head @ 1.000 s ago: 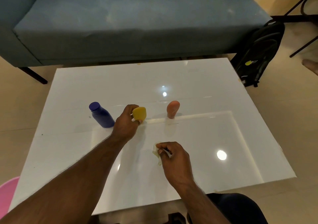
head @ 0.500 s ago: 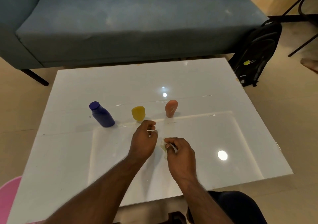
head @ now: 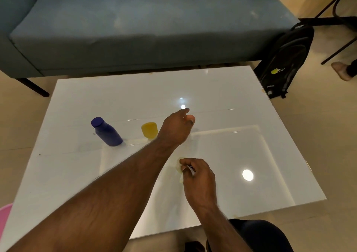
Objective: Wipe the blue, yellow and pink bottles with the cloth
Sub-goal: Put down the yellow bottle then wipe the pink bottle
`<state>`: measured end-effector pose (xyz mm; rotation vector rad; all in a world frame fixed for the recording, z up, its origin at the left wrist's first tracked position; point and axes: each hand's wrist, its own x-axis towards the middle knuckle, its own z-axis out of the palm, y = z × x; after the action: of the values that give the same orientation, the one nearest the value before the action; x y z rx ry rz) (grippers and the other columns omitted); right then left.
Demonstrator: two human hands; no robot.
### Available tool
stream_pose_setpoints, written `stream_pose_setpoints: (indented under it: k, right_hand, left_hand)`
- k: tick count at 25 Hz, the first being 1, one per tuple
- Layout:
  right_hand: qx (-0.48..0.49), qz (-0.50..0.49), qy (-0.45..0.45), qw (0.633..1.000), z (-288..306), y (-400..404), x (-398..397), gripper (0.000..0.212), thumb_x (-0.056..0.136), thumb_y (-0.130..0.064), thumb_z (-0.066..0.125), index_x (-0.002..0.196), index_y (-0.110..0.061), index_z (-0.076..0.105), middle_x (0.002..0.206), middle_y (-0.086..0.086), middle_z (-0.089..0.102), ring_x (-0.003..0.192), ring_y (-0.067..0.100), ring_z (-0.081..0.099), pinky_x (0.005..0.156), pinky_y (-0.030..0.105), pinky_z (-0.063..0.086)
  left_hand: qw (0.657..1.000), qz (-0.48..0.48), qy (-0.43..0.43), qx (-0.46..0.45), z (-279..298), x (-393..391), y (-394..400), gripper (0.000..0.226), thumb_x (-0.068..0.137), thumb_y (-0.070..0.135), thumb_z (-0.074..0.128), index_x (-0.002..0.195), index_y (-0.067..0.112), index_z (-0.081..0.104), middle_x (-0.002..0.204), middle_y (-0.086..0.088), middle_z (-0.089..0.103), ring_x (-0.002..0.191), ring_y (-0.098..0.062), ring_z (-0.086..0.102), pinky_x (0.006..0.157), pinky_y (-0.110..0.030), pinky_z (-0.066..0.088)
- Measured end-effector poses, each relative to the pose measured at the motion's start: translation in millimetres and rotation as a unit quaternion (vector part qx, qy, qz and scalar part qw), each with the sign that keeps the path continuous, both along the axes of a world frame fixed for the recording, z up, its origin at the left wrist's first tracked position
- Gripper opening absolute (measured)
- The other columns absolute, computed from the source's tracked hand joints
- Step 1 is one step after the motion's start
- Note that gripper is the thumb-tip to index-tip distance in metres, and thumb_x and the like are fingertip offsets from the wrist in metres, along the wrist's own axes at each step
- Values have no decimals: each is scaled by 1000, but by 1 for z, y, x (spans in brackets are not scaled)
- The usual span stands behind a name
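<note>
Head view: our left hand [head: 176, 129] reaches over the pink bottle [head: 191, 118], fingers curled around its top. Our right hand [head: 197, 176] pinches the cloth [head: 179, 169] above the desk [head: 231, 89]. Blue bottle [head: 106, 132] and yellow bottle [head: 149, 130] stand left.

- Three bottles in a row across mid-table: blue bottle [head: 106, 132] at left, tilted; yellow bottle [head: 149, 130] in the middle, well apart from it; open gap between the two
- Pink bottle [head: 191, 118] at right of row, mostly hidden behind left hand [head: 176, 129]; left forearm slanting across near-left part of table [head: 222, 89], blocking a straight path there
- Right hand [head: 198, 176] with cloth [head: 178, 169] near centre front
- Bare surface beyond the row and along right side
- Sofa [head: 135, 29] close behind far edge; backpack [head: 286, 62] off far-right corner
</note>
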<state>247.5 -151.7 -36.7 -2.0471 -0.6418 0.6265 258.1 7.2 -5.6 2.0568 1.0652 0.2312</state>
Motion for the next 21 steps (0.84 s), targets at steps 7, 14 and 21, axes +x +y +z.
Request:
stream_pose_setpoints:
  k: [7,14,21]
  right_hand:
    - [-9,8,-20,1000,-1,0,1,14,90,-21,63,101,-27,67,100,-16,61,92,2,59,84,5,40]
    - [70,-19,-23,997,18,-4,-5,14,88,-16,65,98,-23,69,98,-13,65,92,-3,59,79,7,48]
    - [132,4,16,991,61,-21,-50,20,87,-16,65,95,-34,66,97,-20,65,95,-6,58,76,5,45]
  left_hand:
    - [1000,8,10,13,-5,-6,6,27,102,27,50,117,19,70,112,-1,74,100,-18,64,80,-24,39]
    - [975,95,-132,-152,7,-76,-8,13,99,27,59,103,22,70,98,2,76,92,-12,71,85,-32,58]
    - [880,221,-200,-369,39,-144,-63,29,99,44,54,121,27,58,132,-8,62,114,-32,64,94,-55,56]
